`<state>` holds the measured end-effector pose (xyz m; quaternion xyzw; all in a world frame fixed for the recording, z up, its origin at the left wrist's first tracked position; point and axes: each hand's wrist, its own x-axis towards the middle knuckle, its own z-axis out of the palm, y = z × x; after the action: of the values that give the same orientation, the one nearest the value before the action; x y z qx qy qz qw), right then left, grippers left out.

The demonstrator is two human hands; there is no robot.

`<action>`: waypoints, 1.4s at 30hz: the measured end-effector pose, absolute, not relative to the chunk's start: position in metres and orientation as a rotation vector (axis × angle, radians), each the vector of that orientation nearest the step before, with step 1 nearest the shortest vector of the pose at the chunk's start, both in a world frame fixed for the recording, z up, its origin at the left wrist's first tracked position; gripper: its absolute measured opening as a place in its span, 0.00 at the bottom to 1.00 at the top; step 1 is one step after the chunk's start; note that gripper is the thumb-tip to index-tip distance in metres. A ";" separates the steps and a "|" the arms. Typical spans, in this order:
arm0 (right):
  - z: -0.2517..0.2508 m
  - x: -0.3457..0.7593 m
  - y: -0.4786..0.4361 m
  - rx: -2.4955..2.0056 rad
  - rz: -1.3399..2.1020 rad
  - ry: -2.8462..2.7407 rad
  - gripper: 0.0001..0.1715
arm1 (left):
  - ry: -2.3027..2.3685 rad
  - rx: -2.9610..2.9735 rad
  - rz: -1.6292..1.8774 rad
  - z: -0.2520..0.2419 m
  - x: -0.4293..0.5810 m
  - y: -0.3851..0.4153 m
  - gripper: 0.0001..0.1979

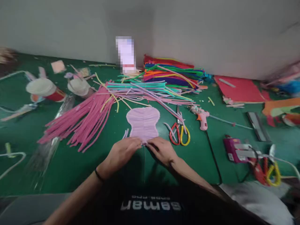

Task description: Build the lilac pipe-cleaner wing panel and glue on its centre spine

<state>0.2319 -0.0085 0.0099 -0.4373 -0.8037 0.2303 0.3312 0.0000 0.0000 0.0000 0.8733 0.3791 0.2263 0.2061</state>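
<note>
Only shirt lettering (pixel 151 205), near lilac panel (pixel 143 122)

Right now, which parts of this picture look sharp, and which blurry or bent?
Head view: the lilac pipe-cleaner piece, left hand and right hand look fairly sharp; cups at left and clutter at right smear; the table edge bows; one patch is pixelated.

Lilac piece (pixel 143 122) ahead, scissors (pixel 179 135) close right
</note>
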 end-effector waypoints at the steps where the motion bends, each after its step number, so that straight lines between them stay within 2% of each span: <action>1: 0.010 0.232 -0.009 -1.145 0.610 -2.083 0.10 | 1.063 2.421 0.606 0.000 -0.003 0.004 0.20; 4: 0.010 0.234 -0.010 -1.158 0.645 -2.040 0.09 | 1.008 2.423 0.608 0.000 -0.009 0.015 0.24; 7: 0.009 0.233 -0.011 -1.184 0.692 -2.004 0.09 | 0.819 2.480 0.723 0.000 -0.008 0.022 0.13; 10: 0.009 0.232 -0.010 -1.197 0.710 -1.977 0.09 | 0.737 2.438 0.815 0.001 -0.001 0.026 0.10; 19: 0.009 0.223 -0.011 -1.234 0.639 -1.968 0.10 | 0.963 2.536 0.776 0.015 0.021 0.020 0.10; 23: 0.010 0.222 -0.014 -1.247 0.660 -1.938 0.09 | 1.011 2.462 0.827 0.018 0.022 0.023 0.14; 29: 0.020 0.219 -0.019 -1.283 0.655 -1.938 0.09 | 0.963 2.430 0.603 0.028 0.021 0.034 0.14; 34: 0.028 0.216 -0.013 -1.374 0.779 -1.873 0.09 | 0.975 2.444 0.450 0.037 0.023 0.042 0.09; 42: 0.033 0.223 0.008 -1.306 1.032 -1.836 0.06 | 0.976 2.262 0.539 0.045 0.020 0.044 0.10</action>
<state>0.2225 0.0075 0.0331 -0.4984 -0.7004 0.3939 0.3255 0.0198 0.0435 0.0454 0.8543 0.3685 0.2035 0.3051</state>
